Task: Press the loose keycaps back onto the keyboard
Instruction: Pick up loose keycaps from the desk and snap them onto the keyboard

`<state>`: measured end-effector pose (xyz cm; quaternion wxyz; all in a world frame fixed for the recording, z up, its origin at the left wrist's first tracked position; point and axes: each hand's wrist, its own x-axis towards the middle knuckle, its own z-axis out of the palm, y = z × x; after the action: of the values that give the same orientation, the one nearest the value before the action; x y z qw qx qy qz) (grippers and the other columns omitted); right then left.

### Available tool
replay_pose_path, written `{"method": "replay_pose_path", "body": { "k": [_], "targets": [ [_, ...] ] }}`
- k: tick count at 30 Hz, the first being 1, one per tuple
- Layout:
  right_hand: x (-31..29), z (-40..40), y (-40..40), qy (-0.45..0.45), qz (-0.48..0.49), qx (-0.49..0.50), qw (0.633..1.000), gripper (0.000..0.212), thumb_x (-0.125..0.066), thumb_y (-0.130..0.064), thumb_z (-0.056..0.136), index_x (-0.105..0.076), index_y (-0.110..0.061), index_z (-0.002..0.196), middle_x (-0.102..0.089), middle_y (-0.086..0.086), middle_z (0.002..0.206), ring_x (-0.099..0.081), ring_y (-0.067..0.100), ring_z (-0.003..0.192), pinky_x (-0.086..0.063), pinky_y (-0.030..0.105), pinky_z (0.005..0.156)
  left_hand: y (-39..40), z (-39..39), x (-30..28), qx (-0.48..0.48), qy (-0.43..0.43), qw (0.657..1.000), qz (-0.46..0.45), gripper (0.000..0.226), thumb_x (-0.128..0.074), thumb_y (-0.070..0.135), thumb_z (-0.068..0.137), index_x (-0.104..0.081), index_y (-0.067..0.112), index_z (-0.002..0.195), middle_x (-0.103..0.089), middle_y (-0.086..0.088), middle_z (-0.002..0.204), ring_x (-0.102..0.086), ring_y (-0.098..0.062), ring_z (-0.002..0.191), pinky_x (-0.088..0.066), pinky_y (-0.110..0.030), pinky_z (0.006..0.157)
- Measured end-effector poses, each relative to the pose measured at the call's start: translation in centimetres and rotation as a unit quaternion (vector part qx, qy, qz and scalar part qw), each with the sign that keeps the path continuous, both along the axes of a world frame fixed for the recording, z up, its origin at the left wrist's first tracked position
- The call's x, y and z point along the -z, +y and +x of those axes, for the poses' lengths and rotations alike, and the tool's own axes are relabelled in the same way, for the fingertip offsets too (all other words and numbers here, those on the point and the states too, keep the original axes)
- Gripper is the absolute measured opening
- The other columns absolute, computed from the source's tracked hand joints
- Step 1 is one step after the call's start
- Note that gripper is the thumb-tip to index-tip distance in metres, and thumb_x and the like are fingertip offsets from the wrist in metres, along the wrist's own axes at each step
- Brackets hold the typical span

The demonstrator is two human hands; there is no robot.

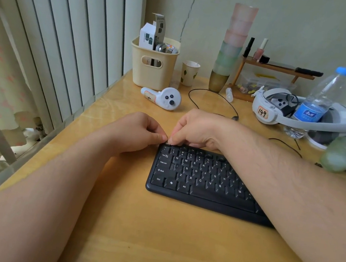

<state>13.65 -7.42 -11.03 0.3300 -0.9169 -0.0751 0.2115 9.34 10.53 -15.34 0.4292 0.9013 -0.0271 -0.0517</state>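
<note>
at the black keyboard (203, 178)'s top-left corner, mid-frame, seat the barely visible keycap (167, 143) squarely and press straight down, left hand (136, 132) and right hand (196, 129) both curled, fingertips pinching together there.

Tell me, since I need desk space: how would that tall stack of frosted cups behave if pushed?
The tall stack of frosted pink and green cups would probably tip: it is narrow-based and already leaning. It looks like light plastic, so likely it slides easily on the glossy wooden desk.

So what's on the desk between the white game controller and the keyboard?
In the head view, both hands: the left hand and right hand meet at the keyboard corner, nearer than the controller.
</note>
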Motion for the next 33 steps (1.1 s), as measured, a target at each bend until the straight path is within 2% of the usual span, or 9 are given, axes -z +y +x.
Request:
{"method": "replay_pose_path", "body": {
  "k": [4, 8, 11, 16, 21, 23, 26, 28, 33],
  "targets": [
    [0.6, 0.3, -0.6, 0.021, 0.059, 0.019, 0.998, 0.019, -0.087, -0.012, 0.078, -0.073, -0.019, 0.067, -0.075, 0.002, 0.083, -0.067, 0.015, 0.081, -0.058, 0.031, 0.073, -0.5, 0.0, 0.1, -0.029, -0.003, 1.000, 0.001, 0.026, -0.068, 0.043, 0.094, -0.079, 0.021, 0.085, -0.076, -0.005, 0.090, -0.065, -0.020, 0.083, -0.049, -0.033, 0.078],
    [1.0, -0.6, -0.6, -0.069, 0.001, -0.008, 0.998, 0.020, -0.091, -0.019, 0.073, -0.071, -0.021, 0.071, -0.071, -0.002, 0.086, -0.063, 0.016, 0.086, -0.047, 0.033, 0.072, -0.6, 0.0, 0.1, -0.019, -0.006, 0.999, 0.027, 0.016, -0.072, 0.043, 0.090, -0.079, 0.030, 0.085, -0.075, 0.008, 0.088, -0.067, -0.012, 0.088, -0.054, -0.033, 0.082],
    [0.7, -1.2, -2.1, -0.088, 0.058, -0.015, 0.994, 0.018, -0.087, -0.016, 0.078, -0.070, -0.020, 0.076, -0.072, 0.001, 0.082, -0.067, 0.015, 0.079, -0.056, 0.037, 0.077, -0.7, -0.1, 0.2, -0.022, -0.028, 0.999, 0.024, 0.014, -0.072, 0.047, 0.090, -0.078, 0.034, 0.086, -0.075, 0.012, 0.087, -0.067, -0.011, 0.090, -0.055, -0.033, 0.082],
    [-1.3, -2.3, -9.6, -0.224, 0.046, 0.010, 0.973, 0.011, -0.079, -0.017, 0.088, -0.071, -0.025, 0.088, -0.069, -0.005, 0.085, -0.062, 0.009, 0.076, -0.051, 0.029, 0.073, -0.8, -0.3, 0.6, -0.004, -0.065, 0.998, 0.026, 0.010, -0.079, 0.047, 0.086, -0.076, 0.037, 0.089, -0.070, 0.009, 0.079, -0.060, -0.005, 0.070, -0.048, -0.030, 0.072],
    [-2.6, -1.4, -19.8, -0.291, 0.006, 0.134, 0.947, 0.013, -0.073, -0.018, 0.093, -0.074, -0.031, 0.093, -0.069, -0.002, 0.086, -0.062, 0.016, 0.080, -0.049, 0.032, 0.072, -1.9, -0.7, -0.3, -0.073, -0.080, 0.990, -0.092, 0.048, -0.060, 0.074, 0.085, -0.079, 0.031, 0.091, -0.071, 0.000, 0.084, -0.063, -0.016, 0.081, -0.051, -0.039, 0.077],
    [-2.2, -1.4, -22.4, -0.282, 0.002, 0.152, 0.947, 0.014, -0.075, -0.019, 0.092, -0.074, -0.033, 0.095, -0.069, -0.001, 0.088, -0.063, 0.018, 0.083, -0.046, 0.030, 0.068, -2.9, -0.6, -1.3, -0.091, -0.079, 0.986, -0.116, 0.051, -0.055, 0.071, 0.090, -0.079, 0.026, 0.092, -0.070, 0.002, 0.090, -0.061, -0.018, 0.087, -0.049, -0.037, 0.076],
    [-1.1, -1.4, -23.8, -0.280, 0.027, 0.147, 0.948, 0.016, -0.076, -0.018, 0.090, -0.075, -0.032, 0.094, -0.070, 0.003, 0.089, -0.064, 0.019, 0.084, -0.046, 0.028, 0.071, -5.5, -0.1, -2.6, -0.057, -0.094, 0.994, -0.006, 0.026, -0.067, 0.054, 0.095, -0.077, 0.030, 0.096, -0.070, 0.014, 0.099, -0.064, -0.011, 0.097, -0.050, -0.036, 0.085],
    [-0.6, -1.5, -23.8, -0.295, 0.045, 0.144, 0.944, 0.016, -0.075, -0.017, 0.090, -0.075, -0.032, 0.096, -0.069, 0.003, 0.090, -0.061, 0.017, 0.082, -0.046, 0.027, 0.070, -8.1, 0.4, -3.4, -0.021, -0.107, 0.991, 0.082, 0.013, -0.069, 0.046, 0.095, -0.076, 0.035, 0.095, -0.069, 0.020, 0.095, -0.065, -0.006, 0.090, -0.050, -0.029, 0.078],
    [1.2, -1.8, -24.0, -0.333, 0.006, 0.128, 0.934, 0.018, -0.068, -0.018, 0.092, -0.071, -0.036, 0.093, -0.067, -0.012, 0.087, -0.060, 0.005, 0.080, -0.043, 0.019, 0.065, -16.5, 3.4, -4.1, 0.088, -0.109, 0.969, 0.206, 0.017, -0.063, 0.038, 0.096, -0.073, 0.040, 0.111, -0.070, 0.020, 0.104, -0.066, -0.005, 0.084, -0.048, -0.022, 0.070]
  ]
}}
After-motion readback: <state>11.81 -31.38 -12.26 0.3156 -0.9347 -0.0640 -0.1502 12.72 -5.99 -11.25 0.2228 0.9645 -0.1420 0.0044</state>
